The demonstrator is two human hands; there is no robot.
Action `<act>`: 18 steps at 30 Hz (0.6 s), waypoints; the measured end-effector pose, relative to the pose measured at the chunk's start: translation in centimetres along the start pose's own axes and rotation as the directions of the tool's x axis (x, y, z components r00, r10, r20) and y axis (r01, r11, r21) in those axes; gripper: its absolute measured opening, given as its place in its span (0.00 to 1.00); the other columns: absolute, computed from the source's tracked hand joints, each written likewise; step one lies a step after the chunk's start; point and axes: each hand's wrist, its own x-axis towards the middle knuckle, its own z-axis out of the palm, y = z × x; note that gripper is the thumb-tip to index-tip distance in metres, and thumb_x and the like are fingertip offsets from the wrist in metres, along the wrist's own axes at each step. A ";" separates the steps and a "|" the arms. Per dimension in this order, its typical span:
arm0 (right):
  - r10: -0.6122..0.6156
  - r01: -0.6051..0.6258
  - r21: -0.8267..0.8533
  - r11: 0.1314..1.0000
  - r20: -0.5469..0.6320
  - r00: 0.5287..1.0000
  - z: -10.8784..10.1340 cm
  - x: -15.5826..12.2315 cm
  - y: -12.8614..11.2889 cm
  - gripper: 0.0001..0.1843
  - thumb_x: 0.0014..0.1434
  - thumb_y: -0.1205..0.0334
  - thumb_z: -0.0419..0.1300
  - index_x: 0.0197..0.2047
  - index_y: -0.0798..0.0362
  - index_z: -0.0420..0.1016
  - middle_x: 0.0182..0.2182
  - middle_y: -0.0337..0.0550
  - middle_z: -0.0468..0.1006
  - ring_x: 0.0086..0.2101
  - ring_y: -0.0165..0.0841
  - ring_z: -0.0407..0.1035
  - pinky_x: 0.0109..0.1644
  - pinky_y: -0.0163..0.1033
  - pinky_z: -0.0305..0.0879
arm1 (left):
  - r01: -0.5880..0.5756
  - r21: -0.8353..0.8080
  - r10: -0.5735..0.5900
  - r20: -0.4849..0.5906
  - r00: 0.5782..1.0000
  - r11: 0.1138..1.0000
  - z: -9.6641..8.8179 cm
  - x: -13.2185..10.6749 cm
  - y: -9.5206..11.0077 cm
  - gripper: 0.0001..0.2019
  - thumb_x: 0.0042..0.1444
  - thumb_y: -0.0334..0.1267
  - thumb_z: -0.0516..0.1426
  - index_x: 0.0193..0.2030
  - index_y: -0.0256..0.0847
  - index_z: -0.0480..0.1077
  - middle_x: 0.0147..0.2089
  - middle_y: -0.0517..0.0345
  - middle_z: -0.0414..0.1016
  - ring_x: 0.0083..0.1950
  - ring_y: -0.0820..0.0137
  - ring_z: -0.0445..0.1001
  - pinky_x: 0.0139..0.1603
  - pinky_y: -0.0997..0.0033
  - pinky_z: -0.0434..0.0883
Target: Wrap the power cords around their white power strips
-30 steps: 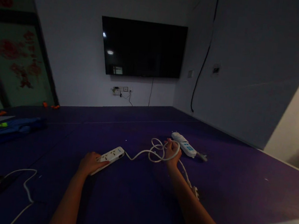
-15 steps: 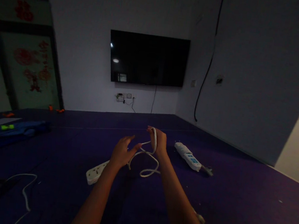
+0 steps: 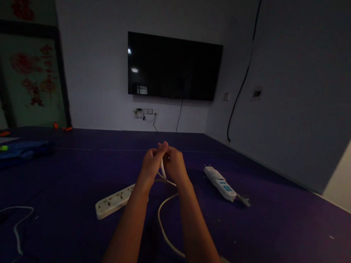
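So left hand and right hand are both pinching one white cord mid-frame, with one plain power strip lower centre-left, one cord-wrapped strip centre-right.

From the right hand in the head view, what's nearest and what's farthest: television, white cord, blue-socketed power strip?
1. White cord: running up to the right hand.
2. Blue-socketed power strip: off to the right.
3. Television: straight ahead, far behind.

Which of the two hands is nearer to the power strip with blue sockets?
Right. The right hand is left of the blue-socket strip, apart from it; the left hand is farther left.
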 end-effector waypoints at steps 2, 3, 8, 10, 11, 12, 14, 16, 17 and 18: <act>-0.015 0.016 -0.009 1.000 0.038 0.999 0.4 -0.1 -0.3 0.23 0.50 0.77 0.48 0.40 0.53 0.79 0.34 0.45 0.80 0.41 0.38 0.73 0.48 0.41 0.65 | 0.039 -0.085 -0.045 -0.068 0.997 0.996 -0.4 0.0 0.4 0.22 0.43 0.58 0.59 0.21 0.38 0.65 0.16 0.64 0.63 0.21 0.74 0.67 0.23 0.74 0.61; -0.039 0.038 0.009 0.999 0.044 0.998 0.6 -0.1 -0.4 0.25 0.49 0.78 0.47 0.43 0.52 0.78 0.36 0.45 0.80 0.43 0.37 0.72 0.49 0.41 0.65 | 0.049 -0.137 -0.063 -0.094 0.994 0.989 -0.7 -0.1 0.6 0.19 0.42 0.54 0.61 0.22 0.37 0.66 0.17 0.64 0.65 0.22 0.73 0.68 0.24 0.74 0.63; -0.117 0.117 0.139 0.983 -0.004 0.993 0.7 0.0 0.2 0.26 0.54 0.76 0.48 0.50 0.47 0.74 0.49 0.42 0.75 0.52 0.32 0.66 0.58 0.43 0.58 | 0.069 -0.347 -0.113 -0.108 0.988 0.935 -3.0 -0.2 1.3 0.10 0.43 0.38 0.59 0.32 0.35 0.71 0.35 0.52 0.76 0.37 0.66 0.76 0.34 0.70 0.70; -0.086 0.088 0.126 0.988 -0.028 0.996 0.4 0.0 0.8 0.23 0.55 0.71 0.52 0.53 0.46 0.71 0.53 0.42 0.72 0.55 0.34 0.63 0.59 0.45 0.56 | 0.023 -0.362 -0.064 -0.104 0.992 0.932 -3.9 -0.1 1.4 0.11 0.44 0.38 0.58 0.34 0.35 0.71 0.42 0.48 0.76 0.42 0.64 0.76 0.38 0.67 0.71; -0.061 0.064 0.105 0.992 -0.029 0.998 0.1 0.0 1.2 0.24 0.55 0.67 0.56 0.56 0.46 0.69 0.55 0.44 0.70 0.56 0.35 0.62 0.60 0.45 0.55 | -0.026 -0.357 -0.015 -0.114 0.993 0.934 -4.2 0.0 1.4 0.12 0.45 0.39 0.58 0.36 0.35 0.71 0.45 0.47 0.76 0.45 0.63 0.75 0.40 0.66 0.71; -0.030 0.031 0.077 0.997 -0.016 0.999 -0.1 -0.1 1.7 0.27 0.53 0.64 0.59 0.57 0.48 0.67 0.56 0.47 0.68 0.57 0.37 0.61 0.60 0.46 0.55 | -0.087 -0.348 0.042 -0.136 0.990 0.934 -4.5 0.0 1.4 0.12 0.45 0.40 0.58 0.37 0.35 0.71 0.48 0.46 0.75 0.47 0.62 0.74 0.42 0.65 0.70; 0.061 -0.061 -0.001 0.998 0.064 0.996 -0.6 -0.5 2.8 0.37 0.46 0.59 0.66 0.60 0.52 0.64 0.57 0.52 0.66 0.57 0.41 0.60 0.59 0.47 0.56 | -0.214 -0.330 0.155 -0.195 0.969 0.919 -4.8 0.1 1.4 0.14 0.46 0.41 0.58 0.39 0.36 0.72 0.51 0.45 0.73 0.52 0.61 0.72 0.45 0.64 0.69; 0.181 -0.164 -0.101 0.981 0.197 0.963 -0.9 -1.3 4.0 0.46 0.36 0.59 0.71 0.60 0.54 0.64 0.56 0.56 0.68 0.56 0.44 0.62 0.58 0.47 0.58 | -0.312 -0.329 0.236 -0.249 0.939 0.892 -5.0 0.2 1.5 0.15 0.47 0.42 0.58 0.40 0.37 0.72 0.53 0.45 0.72 0.54 0.60 0.70 0.46 0.63 0.69; 0.249 -0.217 -0.148 0.965 0.262 0.932 -1.0 -1.7 4.6 0.48 0.31 0.61 0.72 0.58 0.55 0.66 0.54 0.56 0.69 0.54 0.45 0.64 0.56 0.46 0.60 | -0.348 -0.330 0.265 -0.271 0.925 0.878 -5.0 0.2 1.5 0.15 0.47 0.42 0.58 0.41 0.37 0.72 0.54 0.45 0.72 0.55 0.60 0.69 0.46 0.63 0.69; 0.297 -0.251 -0.178 0.952 0.319 0.900 -1.0 -2.1 5.2 0.48 0.26 0.64 0.73 0.56 0.54 0.69 0.52 0.55 0.72 0.52 0.45 0.66 0.54 0.43 0.62 | -0.377 -0.329 0.288 -0.289 0.913 0.866 -5.0 0.1 1.6 0.16 0.47 0.42 0.58 0.42 0.38 0.72 0.55 0.45 0.71 0.55 0.59 0.69 0.46 0.62 0.69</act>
